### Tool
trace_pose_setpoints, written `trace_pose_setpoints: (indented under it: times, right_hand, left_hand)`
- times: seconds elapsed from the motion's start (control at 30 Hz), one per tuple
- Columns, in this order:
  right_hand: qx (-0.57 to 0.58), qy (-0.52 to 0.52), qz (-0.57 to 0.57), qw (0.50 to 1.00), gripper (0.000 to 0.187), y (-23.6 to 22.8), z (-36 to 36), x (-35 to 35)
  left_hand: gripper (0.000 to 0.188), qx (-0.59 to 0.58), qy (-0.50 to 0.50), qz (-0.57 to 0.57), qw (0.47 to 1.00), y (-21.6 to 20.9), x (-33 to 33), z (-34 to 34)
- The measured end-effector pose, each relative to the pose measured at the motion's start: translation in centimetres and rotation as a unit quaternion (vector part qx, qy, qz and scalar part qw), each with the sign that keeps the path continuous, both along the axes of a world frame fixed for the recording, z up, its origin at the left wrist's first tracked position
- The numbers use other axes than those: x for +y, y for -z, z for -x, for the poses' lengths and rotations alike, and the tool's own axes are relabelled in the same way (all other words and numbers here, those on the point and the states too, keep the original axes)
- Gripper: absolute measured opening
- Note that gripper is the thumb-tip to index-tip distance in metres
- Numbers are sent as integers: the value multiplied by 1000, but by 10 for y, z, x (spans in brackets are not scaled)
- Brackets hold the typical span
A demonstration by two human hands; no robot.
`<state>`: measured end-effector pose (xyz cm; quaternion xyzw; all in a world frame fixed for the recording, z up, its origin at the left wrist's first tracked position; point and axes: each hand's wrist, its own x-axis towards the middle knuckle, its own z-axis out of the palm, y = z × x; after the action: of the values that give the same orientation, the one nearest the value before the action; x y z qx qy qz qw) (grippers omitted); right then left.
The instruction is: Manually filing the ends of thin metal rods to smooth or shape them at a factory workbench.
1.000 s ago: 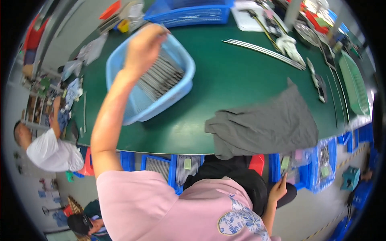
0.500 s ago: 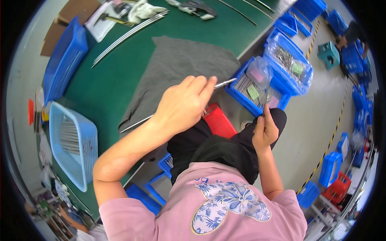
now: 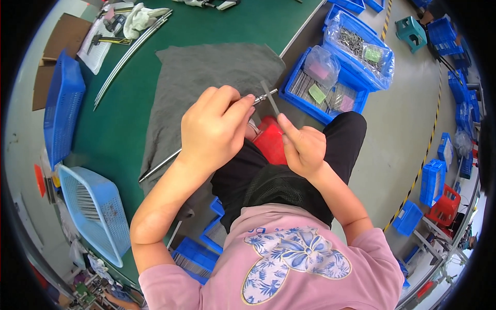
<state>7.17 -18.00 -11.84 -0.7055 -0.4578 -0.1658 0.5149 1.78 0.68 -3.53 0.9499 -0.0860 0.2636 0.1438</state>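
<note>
My left hand (image 3: 214, 129) is closed round a thin shiny metal rod (image 3: 161, 168). The rod's long end slants back under my left wrist, and its stepped tip sticks out past my fingers. Pinched in my right hand (image 3: 307, 150) is a flat grey metal strip (image 3: 270, 98), file-like in shape. The strip crosses the rod close to its tip; whether they touch I cannot tell. Beneath my left hand and the rod, a grey cloth (image 3: 206, 64) covers part of the green table (image 3: 126, 119).
Blue bins with metal parts (image 3: 328, 116) stand right of the table. A red container (image 3: 271, 139) is by my legs. On the table are a light-blue basket (image 3: 111, 217), a blue crate (image 3: 64, 108), long rods (image 3: 126, 62), a white glove (image 3: 139, 20) and a caliper (image 3: 111, 39).
My right hand has come left and up with the strip, from over my right knee to the rod's tip. My left hand still grips the rod. The whole view has shifted.
</note>
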Motion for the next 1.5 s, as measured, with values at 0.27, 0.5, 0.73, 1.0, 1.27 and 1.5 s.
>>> trace_pose_setpoints:
  times: [0.27,0.5,0.73,1.0,1.27,1.5]
  right_hand:
    - [-18,-11,42,999,46,2,5,-12]
    - [-8,9,53,998,51,1,12,-21]
    - [-16,3,113,993,47,-22,9,-22]
    - [-48,49,155,985,53,-35,0,-5]
    - [-19,39,185,982,49,-53,0,8]
    - [-31,71,198,977,48,-69,1,5]
  left_hand:
    - [20,-8,6,68,998,3,0,0]
    - [19,-6,9,82,997,4,1,-1]
    - [15,11,32,107,994,-1,2,-4]
    - [13,12,23,123,992,0,-2,-3]
    - [15,17,26,144,989,2,3,-2]
    - [16,12,47,136,989,-6,-1,-8]
